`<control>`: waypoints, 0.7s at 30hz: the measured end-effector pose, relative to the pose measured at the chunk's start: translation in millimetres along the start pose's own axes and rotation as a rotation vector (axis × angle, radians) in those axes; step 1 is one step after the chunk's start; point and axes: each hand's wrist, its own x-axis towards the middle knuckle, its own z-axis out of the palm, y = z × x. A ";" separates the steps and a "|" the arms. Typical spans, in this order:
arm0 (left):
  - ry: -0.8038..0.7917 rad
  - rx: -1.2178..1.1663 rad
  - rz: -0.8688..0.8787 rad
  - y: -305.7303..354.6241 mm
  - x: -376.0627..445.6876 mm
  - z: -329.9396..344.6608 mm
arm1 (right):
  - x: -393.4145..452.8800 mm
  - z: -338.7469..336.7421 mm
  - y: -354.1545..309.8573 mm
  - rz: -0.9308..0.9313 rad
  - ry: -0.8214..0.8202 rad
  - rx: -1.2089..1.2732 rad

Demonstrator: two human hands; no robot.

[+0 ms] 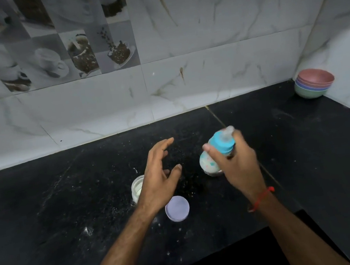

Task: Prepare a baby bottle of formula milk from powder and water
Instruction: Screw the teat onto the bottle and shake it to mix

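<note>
My right hand (238, 166) grips a baby bottle (214, 156) around its neck, just under the blue collar. The bottle has a clear teat on top and white milk inside, and it looks blurred. It tilts over the black counter (69, 213). My left hand (159, 174) hovers to the left of the bottle with fingers spread and nothing in it. Under the left hand stands a small open jar (137, 187) with white powder inside, partly hidden by the palm. Its pale lilac lid (177, 208) lies flat on the counter near my left wrist.
White powder specks are scattered on the counter around the jar and lid. A stack of coloured bowls (314, 83) sits in the far right corner against the marble-tiled wall (184, 75). The counter's front edge drops off at the lower right.
</note>
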 end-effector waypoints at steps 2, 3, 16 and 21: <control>0.019 -0.002 -0.009 -2.2 0.8 -3.1 | 2.0 -8.9 -13.6 -0.101 0.172 0.228; 0.033 -0.015 -0.016 -2.4 1.7 -3.6 | 2.6 -10.7 -17.3 -0.164 0.229 0.277; 0.043 -0.026 -0.004 0.2 4.3 0.8 | 6.0 6.0 9.8 -0.044 0.027 -0.067; 0.046 -0.013 0.018 0.0 4.5 -1.0 | 3.7 2.0 6.7 -0.092 0.140 0.071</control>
